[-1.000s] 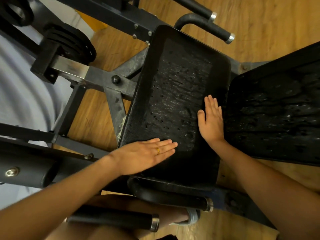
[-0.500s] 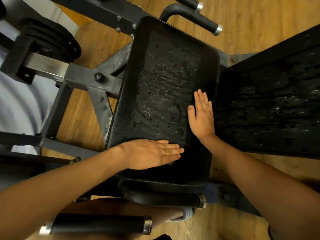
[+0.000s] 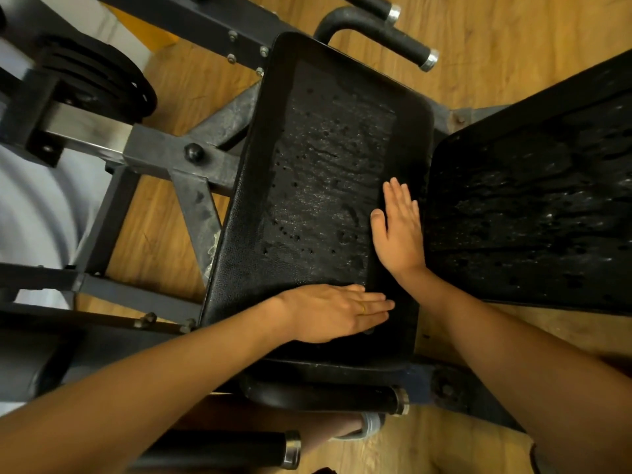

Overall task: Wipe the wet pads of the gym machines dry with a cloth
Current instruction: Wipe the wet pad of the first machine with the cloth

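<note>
Head view, the only one supplied. Mid-frame is taken up by the centre pad (image 3: 325, 186), black, its length running from top to bottom. Beads and a film of water are noted over its middle; the lower left margin looks duller and is possibly drier. At the right of the frame, just beside it, the second pad (image 3: 533, 206) is seen, likewise speckled with droplets.

Across the lower end of the centre pad the left hand (image 3: 331, 311) is laid flat, fingers straight and together, pointing right. Nothing is held. A ring (image 3: 363, 308) is worn on one finger. Along the pad's right edge the right hand (image 3: 398, 230) is laid flat, fingers straight, pointing to the top of the frame. Nothing is held there either.

No cloth is seen anywhere in the frame.

Step, as judged: the pad is being felt for wetness or steadied. Wiping proper is judged not yet begun, since both pads are wet.

Next move, as judged: a cloth must be fetched from out of frame, gripped in one hand, and drawn over the centre pad in overlapping strokes, wet middle first. The second pad is to be done after that. The weight plates (image 3: 102, 83) at upper left need not be touched.
</note>
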The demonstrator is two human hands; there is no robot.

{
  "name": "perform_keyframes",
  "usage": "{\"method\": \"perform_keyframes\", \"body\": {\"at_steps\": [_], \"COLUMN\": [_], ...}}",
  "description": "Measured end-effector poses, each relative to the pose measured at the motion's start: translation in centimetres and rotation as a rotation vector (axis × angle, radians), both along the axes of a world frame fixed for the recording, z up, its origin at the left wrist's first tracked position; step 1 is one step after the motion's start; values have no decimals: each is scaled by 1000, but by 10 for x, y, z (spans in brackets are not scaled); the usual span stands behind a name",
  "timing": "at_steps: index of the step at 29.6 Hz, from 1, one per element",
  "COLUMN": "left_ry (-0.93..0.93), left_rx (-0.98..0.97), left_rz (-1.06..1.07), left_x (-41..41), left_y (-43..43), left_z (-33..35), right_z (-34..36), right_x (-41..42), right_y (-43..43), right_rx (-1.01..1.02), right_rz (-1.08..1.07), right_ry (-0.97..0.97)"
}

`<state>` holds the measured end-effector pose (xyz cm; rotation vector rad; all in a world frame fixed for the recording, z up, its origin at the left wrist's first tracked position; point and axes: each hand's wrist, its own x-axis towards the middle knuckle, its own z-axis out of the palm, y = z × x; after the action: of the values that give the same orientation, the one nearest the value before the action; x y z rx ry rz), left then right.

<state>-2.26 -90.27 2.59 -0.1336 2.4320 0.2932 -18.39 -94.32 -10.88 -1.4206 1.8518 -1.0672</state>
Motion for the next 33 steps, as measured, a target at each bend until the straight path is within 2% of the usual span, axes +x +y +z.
{"method": "perform_keyframes", "body": {"at_steps": [7, 17, 23, 25, 28, 33], "left_ry": [-23, 5, -8, 23, 74, 115], "left_rx": [16, -15, -42, -90, -290, -594], "left_rz": [47, 39, 177, 229, 299, 544], "left_x": [36, -12, 30, 57, 97, 109], "left_y": [-5, 5, 8, 10, 15, 28], "left_z": [35, -5, 47, 71, 100, 103], "right_z": [1, 1, 3, 3, 5, 7], "right_x": [0, 0, 0, -1, -1, 0], "right_y": [1, 1, 2, 3, 3, 3], "right_rx": [3, -4, -2, 6, 16, 35], "right_rz": [2, -5, -3, -2, 2, 5], "right_ry": [-2, -5, -13, -14, -14, -2]}}
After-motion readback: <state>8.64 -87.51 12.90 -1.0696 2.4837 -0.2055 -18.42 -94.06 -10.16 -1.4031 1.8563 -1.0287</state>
